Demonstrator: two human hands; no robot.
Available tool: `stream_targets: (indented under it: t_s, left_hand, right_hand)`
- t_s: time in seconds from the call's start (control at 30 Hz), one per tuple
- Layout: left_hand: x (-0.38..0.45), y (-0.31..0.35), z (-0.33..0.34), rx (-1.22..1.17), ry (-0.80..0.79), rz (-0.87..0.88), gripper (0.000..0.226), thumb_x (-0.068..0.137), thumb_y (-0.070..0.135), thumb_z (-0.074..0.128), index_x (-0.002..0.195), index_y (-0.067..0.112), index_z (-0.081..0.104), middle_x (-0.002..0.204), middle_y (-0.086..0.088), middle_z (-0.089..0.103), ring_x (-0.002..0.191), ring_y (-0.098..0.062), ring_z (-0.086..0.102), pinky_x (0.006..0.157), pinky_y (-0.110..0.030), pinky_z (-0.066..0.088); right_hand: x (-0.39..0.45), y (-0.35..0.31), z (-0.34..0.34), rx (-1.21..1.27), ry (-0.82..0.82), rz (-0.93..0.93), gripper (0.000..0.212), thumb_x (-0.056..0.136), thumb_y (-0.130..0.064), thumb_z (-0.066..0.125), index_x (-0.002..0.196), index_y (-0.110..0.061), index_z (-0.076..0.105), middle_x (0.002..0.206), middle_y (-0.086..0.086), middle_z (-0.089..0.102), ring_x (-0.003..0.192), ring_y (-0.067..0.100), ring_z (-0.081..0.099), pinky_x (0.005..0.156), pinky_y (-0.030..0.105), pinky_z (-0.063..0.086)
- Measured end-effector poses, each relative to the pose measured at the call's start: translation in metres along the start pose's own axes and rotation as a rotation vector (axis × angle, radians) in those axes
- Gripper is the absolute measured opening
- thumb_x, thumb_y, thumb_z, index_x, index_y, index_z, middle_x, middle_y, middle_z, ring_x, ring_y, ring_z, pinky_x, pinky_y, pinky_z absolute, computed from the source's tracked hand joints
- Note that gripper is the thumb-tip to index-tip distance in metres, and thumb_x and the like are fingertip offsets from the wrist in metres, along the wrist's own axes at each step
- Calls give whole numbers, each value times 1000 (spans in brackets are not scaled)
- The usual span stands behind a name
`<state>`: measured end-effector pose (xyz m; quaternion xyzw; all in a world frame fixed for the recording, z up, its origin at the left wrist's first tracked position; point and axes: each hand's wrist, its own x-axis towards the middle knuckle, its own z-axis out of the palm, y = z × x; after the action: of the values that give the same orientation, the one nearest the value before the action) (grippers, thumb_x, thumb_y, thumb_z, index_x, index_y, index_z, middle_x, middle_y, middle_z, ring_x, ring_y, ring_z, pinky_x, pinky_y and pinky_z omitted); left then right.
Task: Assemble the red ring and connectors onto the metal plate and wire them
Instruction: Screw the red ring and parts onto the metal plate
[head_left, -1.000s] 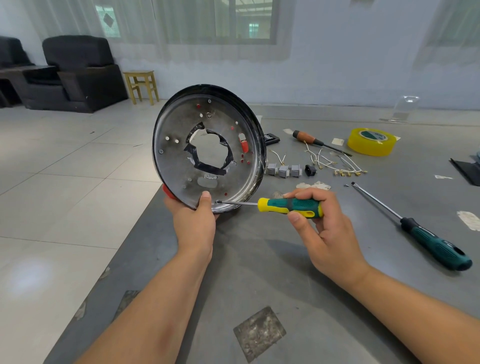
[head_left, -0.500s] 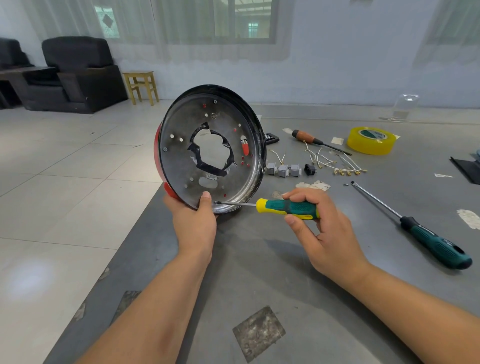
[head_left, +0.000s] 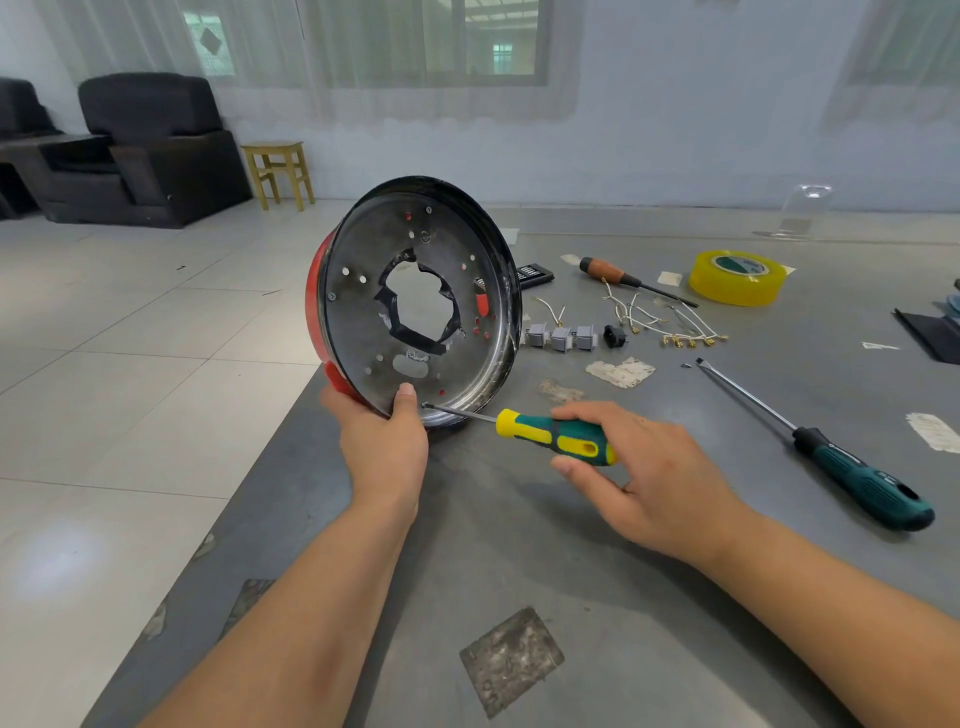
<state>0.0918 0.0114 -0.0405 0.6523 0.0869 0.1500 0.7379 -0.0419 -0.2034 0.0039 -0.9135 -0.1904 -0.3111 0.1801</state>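
Head view, plate: the left hand (head_left: 383, 441) grips the metal plate (head_left: 415, 296) upright at the table's (head_left: 649, 597) left edge, red ring (head_left: 315, 312) behind it.
Right grip: the right hand (head_left: 654, 478) pinches the small screwdriver (head_left: 550, 435); fingers looser than a second ago, regripping.
Meaning: screw probably still being driven; connectors (head_left: 561, 338) and wires (head_left: 660, 317) wait mid-table.

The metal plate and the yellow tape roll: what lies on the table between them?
In the head view: grey connectors, a wooden-handled screwdriver and loose wires, between metal plate and tape roll.
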Motion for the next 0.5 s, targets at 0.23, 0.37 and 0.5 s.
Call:
stream_targets:
  t_s: [0.23, 0.37, 0.5]
  left_hand:
    - [-3, 2, 1, 31, 13, 16, 61, 98, 18, 68, 143, 42, 33, 103, 28, 62, 98, 2, 64, 101, -51, 58]
    - [-4, 2, 1, 56, 18, 27, 63, 98, 19, 68, 145, 41, 32, 98, 29, 62, 92, 7, 63, 101, -49, 58]
    - [-4, 1, 1, 63, 4, 23, 59, 99, 18, 68, 140, 42, 33, 98, 29, 63, 93, 5, 64, 99, -49, 59]
  right_hand:
    - [8, -4, -5, -47, -94, 331, 57, 87, -81, 19, 115, -37, 42, 77, -10, 68, 58, 10, 59, 56, 36, 46]
    - [7, -3, -11, 238, -130, 230, 33, 93, -45, 43, 124, -40, 31, 105, -26, 51, 74, 9, 55, 61, 20, 38]
    - [9, -8, -12, 195, -55, 183, 27, 101, -41, 44, 122, -27, 53, 100, -6, 60, 82, 16, 57, 73, 29, 45]
